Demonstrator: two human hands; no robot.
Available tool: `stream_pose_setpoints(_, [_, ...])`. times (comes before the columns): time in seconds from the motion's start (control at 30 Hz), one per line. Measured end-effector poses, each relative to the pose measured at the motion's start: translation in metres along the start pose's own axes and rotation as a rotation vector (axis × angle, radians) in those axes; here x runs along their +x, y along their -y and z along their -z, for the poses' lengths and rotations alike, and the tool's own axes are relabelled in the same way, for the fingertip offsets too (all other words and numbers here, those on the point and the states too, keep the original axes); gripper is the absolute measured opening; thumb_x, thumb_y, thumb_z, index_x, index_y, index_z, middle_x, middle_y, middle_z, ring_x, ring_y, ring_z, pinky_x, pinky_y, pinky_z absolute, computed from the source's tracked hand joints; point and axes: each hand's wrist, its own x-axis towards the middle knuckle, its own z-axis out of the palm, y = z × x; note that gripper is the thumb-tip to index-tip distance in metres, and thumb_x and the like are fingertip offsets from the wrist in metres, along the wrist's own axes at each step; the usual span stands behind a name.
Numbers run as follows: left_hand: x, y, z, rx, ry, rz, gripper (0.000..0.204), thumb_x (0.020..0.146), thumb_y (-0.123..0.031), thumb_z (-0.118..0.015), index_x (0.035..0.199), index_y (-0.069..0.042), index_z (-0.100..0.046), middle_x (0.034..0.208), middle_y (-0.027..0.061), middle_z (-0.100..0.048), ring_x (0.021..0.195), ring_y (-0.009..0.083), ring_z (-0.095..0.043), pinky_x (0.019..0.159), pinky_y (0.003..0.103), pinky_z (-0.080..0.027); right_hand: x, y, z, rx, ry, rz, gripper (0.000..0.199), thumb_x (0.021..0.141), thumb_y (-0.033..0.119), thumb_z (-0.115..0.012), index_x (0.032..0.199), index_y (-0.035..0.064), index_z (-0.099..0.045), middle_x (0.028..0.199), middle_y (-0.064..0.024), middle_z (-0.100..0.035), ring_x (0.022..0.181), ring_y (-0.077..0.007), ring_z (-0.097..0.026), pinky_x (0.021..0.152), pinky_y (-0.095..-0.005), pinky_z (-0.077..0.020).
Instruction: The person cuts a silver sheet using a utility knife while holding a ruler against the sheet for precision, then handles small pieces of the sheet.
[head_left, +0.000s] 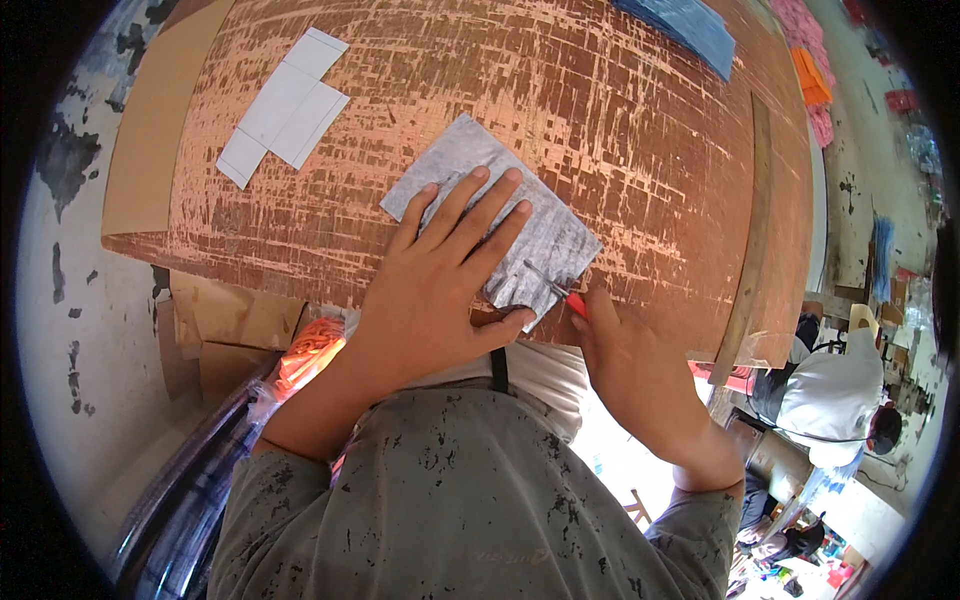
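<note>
My left hand (450,260) lies flat on a grey, smudged square sheet (540,225), fingers spread and pressing it to the worn brown tabletop. The sheet sits at an angle near the table's front edge. My right hand (635,370) is closed around the red handle of a small tool (574,302). Its thin metal end rests on or just above the sheet's lower right part, to the right of my left thumb; I cannot tell its exact kind. A dark curved mark shows on the sheet by that thumb.
A white cross-like paper template (283,112) lies at the far left beside a brown cardboard sheet (160,120). Blue plastic sheeting (690,30) is at the far right, near a long wooden strip (752,235). An orange bundle (312,352) stands below left; another person (835,400) is at right.
</note>
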Motion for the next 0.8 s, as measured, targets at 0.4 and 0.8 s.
stream_pose_setpoints(0.4, [-0.002, 0.005, 0.000, -0.029, -0.005, 0.006, 0.091, 0.090, -0.054, -0.080, 0.164, -0.009, -0.050, 0.178, 0.0122, -0.039, 0.164, 0.0353, -0.035, 0.133, 0.061, -0.025, -0.018, -0.017, -0.001, 0.013, -0.008, 0.023, 0.020, 0.113, 0.021, -0.060, 0.115, 0.0027, -0.053, 0.084, -0.0237, -0.070, 0.074, -0.0460, -0.071, 0.065, -0.0577, -0.0548])
stream_pose_setpoints(0.8, [-0.007, 0.005, -0.007, 0.035, -0.025, -0.019, 0.094, 0.090, -0.057, -0.080, 0.164, -0.007, -0.051, 0.178, 0.0143, -0.038, 0.165, 0.0388, -0.033, 0.133, 0.061, -0.022, -0.043, -0.033, 0.012, 0.102, 0.038, -0.102, 0.024, 0.115, 0.028, -0.056, 0.119, 0.0051, -0.055, 0.086, -0.0288, -0.072, 0.078, -0.0502, -0.072, 0.068, -0.0626, -0.0537])
